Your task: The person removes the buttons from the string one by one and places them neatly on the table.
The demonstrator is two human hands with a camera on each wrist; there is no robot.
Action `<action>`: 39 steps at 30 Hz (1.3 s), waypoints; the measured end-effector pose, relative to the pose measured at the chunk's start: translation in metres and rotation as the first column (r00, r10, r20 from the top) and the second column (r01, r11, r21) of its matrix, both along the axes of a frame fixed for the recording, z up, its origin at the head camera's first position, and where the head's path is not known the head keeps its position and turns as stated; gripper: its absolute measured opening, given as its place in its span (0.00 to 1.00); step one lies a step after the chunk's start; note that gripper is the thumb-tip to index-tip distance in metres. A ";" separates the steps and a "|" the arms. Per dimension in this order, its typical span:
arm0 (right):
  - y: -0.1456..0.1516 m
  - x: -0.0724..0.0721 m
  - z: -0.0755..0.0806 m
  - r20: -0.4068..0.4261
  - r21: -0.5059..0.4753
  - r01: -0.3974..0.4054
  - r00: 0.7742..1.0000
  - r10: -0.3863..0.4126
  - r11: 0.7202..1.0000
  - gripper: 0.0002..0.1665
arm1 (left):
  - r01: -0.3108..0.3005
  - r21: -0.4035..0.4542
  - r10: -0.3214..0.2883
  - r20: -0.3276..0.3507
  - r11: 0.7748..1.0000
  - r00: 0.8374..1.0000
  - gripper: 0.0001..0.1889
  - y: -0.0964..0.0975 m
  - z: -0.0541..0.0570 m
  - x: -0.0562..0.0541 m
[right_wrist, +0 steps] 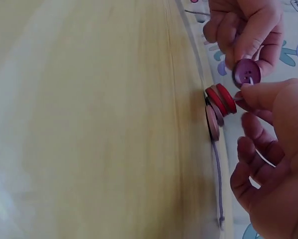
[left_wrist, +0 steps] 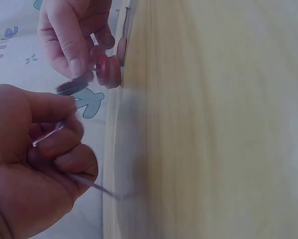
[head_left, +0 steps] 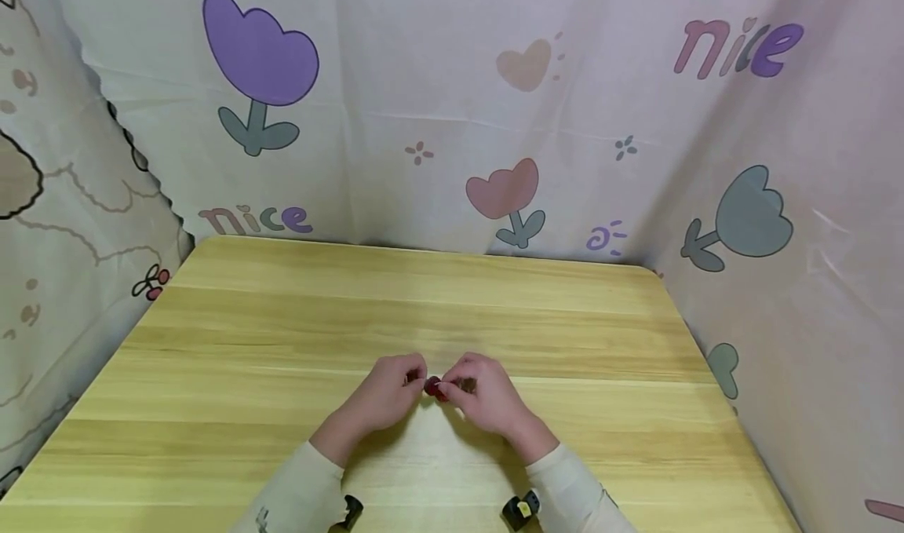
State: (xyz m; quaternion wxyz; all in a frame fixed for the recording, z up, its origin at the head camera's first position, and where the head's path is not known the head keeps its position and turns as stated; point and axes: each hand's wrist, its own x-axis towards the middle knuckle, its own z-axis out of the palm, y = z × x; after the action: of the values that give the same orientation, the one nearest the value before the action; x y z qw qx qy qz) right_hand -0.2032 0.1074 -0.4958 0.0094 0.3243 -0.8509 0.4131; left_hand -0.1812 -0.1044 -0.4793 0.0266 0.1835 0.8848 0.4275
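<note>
Between thumb and fingertips my left hand (head_left: 384,392) pinches a purple button (right_wrist: 247,72) whose small holes show in the right wrist view. A thin cord (left_wrist: 94,185) trails out under its curled fingers. My right hand (head_left: 487,396), close on the other side, pinches the cord right at the button's face; its other fingers are loosely bent. Below the right fingertips several strung buttons, red ones (right_wrist: 221,99) and duller pinkish ones (right_wrist: 213,122), hang together. From them a length of cord (right_wrist: 219,181) runs down to a small knot.
Both hands are over the near middle of a light wooden table (head_left: 282,329). Pale cloth printed with flowers and words (head_left: 395,62) hangs behind it and at both sides. A dark wrist device (head_left: 521,511) sits by the right sleeve.
</note>
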 end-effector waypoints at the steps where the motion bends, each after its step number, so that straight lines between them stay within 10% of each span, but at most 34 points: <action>1: 0.000 0.001 0.000 0.020 -0.019 0.004 1.000 -0.004 1.000 0.06 | -0.012 -0.006 0.012 0.001 1.000 1.000 0.10 0.000 0.000 0.000; 7: 0.001 0.004 -0.003 0.161 -0.161 -0.015 0.986 0.042 0.987 0.06 | -0.045 0.022 0.044 0.070 0.999 0.997 0.07 0.002 0.002 0.004; 16: 0.013 0.002 -0.009 0.378 -0.360 0.039 0.920 0.107 0.932 0.08 | 0.058 0.131 -0.076 0.132 0.990 0.988 0.14 0.011 0.003 0.000; 28: 0.020 0.001 -0.018 0.433 -0.524 0.038 0.872 0.227 0.851 0.11 | 0.086 0.128 -0.097 0.079 0.988 0.992 0.15 0.018 -0.002 -0.003; 39: 0.022 0.001 -0.021 0.450 -0.507 0.061 0.870 0.203 0.860 0.11 | 0.040 0.133 -0.044 0.029 0.990 0.999 0.08 0.024 0.000 -0.005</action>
State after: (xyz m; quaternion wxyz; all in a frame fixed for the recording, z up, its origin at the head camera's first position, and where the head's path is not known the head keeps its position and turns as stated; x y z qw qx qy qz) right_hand -0.2018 0.1289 -0.5164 -0.1369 0.2276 -0.6739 0.6895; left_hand -0.1865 -0.0805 -0.4795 0.0374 0.1968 0.8499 0.4874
